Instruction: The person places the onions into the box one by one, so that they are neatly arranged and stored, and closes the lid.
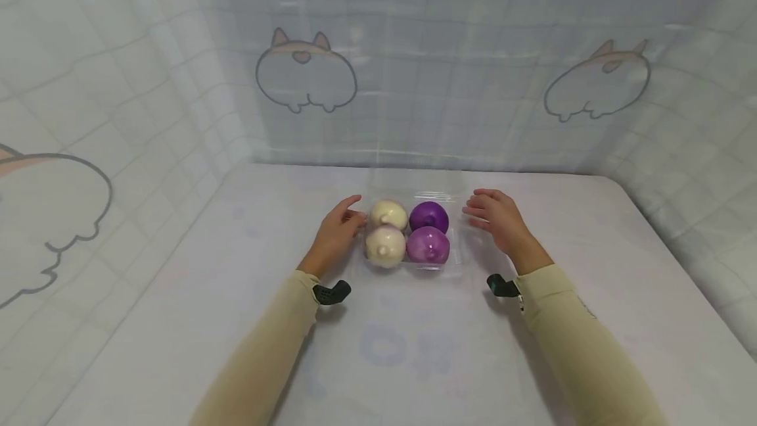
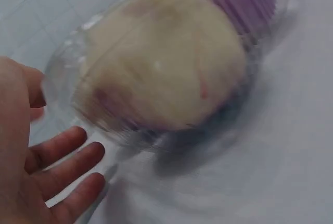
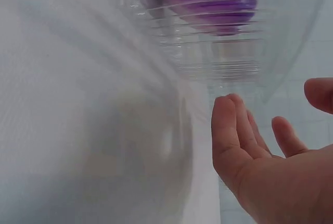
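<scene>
Both hands sit open on either side of the clear plastic clamshell tray (image 1: 455, 242). The left hand (image 1: 336, 232) has relaxed fingers right at the tray's left wall by the two white onions (image 1: 386, 245), the right hand (image 1: 497, 217) hovers just off the right wall near the two purple onions (image 1: 428, 244). Tray's mid-table (image 1: 177, 321). Honestly I'd squeeze evenly from both sides, low on the walls, since that thin plastic probably flexes and the onions could roll.
</scene>
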`<state>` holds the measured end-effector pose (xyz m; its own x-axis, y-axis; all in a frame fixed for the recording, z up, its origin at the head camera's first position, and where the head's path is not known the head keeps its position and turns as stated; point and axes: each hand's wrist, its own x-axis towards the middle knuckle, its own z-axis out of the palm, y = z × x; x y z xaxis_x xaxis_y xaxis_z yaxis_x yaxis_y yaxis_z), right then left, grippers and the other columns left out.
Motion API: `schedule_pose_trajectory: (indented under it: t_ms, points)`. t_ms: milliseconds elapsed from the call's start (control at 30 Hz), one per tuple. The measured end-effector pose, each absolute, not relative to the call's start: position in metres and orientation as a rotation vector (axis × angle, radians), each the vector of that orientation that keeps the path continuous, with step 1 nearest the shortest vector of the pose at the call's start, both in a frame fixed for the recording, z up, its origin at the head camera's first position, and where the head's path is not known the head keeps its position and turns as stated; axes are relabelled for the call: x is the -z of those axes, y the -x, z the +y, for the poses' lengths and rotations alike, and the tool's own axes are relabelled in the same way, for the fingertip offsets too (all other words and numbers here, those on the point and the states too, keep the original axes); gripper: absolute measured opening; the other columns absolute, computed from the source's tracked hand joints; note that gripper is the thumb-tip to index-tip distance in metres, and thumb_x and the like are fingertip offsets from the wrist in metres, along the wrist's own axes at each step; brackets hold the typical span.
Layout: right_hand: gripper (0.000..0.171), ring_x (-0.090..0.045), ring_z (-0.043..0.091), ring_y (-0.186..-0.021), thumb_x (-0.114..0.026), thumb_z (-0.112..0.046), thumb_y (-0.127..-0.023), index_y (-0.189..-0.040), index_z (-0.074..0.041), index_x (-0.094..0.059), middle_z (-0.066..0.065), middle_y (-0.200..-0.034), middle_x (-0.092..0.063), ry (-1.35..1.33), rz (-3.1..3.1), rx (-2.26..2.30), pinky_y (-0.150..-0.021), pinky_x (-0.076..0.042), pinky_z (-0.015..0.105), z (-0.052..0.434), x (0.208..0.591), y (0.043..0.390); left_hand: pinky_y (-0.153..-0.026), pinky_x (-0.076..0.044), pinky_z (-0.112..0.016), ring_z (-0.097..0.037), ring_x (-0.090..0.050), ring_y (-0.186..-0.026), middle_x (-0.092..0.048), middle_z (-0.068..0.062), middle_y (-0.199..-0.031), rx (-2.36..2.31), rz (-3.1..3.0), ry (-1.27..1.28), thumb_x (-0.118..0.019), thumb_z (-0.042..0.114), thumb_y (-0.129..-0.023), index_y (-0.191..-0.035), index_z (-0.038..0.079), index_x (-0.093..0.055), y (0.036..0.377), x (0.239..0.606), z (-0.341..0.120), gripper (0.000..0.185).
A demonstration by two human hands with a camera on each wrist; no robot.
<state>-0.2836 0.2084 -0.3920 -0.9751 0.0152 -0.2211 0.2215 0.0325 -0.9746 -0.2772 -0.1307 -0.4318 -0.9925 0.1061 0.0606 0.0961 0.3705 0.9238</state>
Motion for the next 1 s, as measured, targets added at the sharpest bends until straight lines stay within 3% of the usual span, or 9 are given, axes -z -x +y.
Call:
schedule_pose_trajectory:
  t_ms: [267, 833, 1000]
  points:
    - [0.055, -0.056, 0.032, -0.128, -0.05, -0.019, -0.103, -0.151, 0.002, -0.032, 0.023, -0.143, -0.05, -0.245, 2.139, 2.08, -0.104, -0.046, 0.04, 0.194, 0.402, 0.293, -0.1, -0.048, -0.043, -0.029, -0.06, -0.119, -0.059, -0.019, -0.127, -1.879, 2.276, -0.119, -0.058, 0.029, -0.101, -0.156, 0.007, -0.03, 0.29, 0.429, -0.139, 0.066]
    - [0.06, -0.057, 0.03, -0.127, -0.054, -0.031, -0.104, -0.152, 0.0, -0.036, 0.021, -0.142, -0.055, -0.132, 2.142, 2.016, -0.104, -0.045, 0.039, 0.183, 0.416, 0.303, -0.105, -0.043, -0.044, -0.028, -0.058, -0.122, -0.061, -0.018, -0.131, -1.975, 2.208, 0.016, -0.056, 0.025, -0.101, -0.153, 0.007, -0.039, 0.297, 0.43, -0.147, 0.057]
    - [0.061, -0.058, 0.031, -0.125, -0.055, -0.033, -0.104, -0.15, 0.003, -0.037, 0.024, -0.139, -0.056, -0.146, 2.124, 2.049, -0.098, -0.05, 0.037, 0.18, 0.417, 0.307, -0.103, -0.045, -0.042, -0.027, -0.06, -0.12, -0.062, -0.018, -0.13, -1.991, 2.173, 0.012, -0.057, 0.022, -0.1, -0.151, 0.006, -0.041, 0.301, 0.429, -0.145, 0.056]
